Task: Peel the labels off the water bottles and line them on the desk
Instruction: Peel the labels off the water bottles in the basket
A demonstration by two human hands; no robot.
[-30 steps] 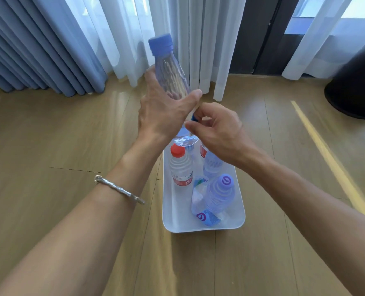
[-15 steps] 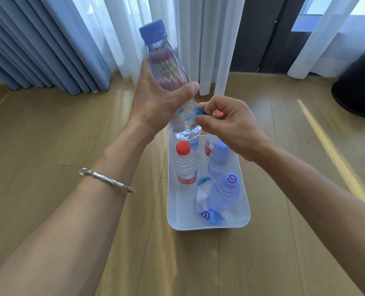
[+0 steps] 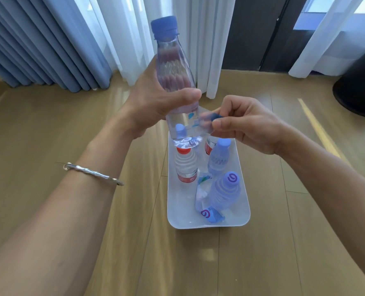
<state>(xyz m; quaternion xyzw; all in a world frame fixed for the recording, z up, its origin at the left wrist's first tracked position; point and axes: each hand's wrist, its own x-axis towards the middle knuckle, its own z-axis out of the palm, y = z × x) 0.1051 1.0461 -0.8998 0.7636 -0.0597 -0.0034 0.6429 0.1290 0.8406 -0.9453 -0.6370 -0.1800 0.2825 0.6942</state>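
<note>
- Wood surface (image 3: 49,129): planks run L and R of a tray, with open room on both sides. Curtains (image 3: 55,39) hang well behind.
- Tray (image 3: 244,210): white, centre, below both hands. It holds three more bottles: a red-cap one (image 3: 186,165) upright, a pale-blue one (image 3: 219,159) beside it, and one w/ a swirl on its cap (image 3: 225,193) leaning at the near end. A loose label (image 3: 211,216) lies by it.
- Bottle (image 3: 173,67): clear w/ a blue cap (image 3: 164,25), held in the air over the tray's far end. Long axis near upright, cap tipped a little L, base pointing down at the tray.
- L hand (image 3: 153,103): wrapped round the bottle's middle from the L, thumb across the near face.
- R hand (image 3: 248,124): just R of the bottle's lower half, fingers curled, thumb and forefinger pinching the label.
- Label (image 3: 207,122): blurred clear film w/ a blue edge, stretched from the bottle's R side to the R hand's pinch. How much is stuck can't be told.
- Judgement: the peel is mid-way, and the R hand alone can pull. The free path is rightward, away from the bottle, w/ nothing in the way there.
</note>
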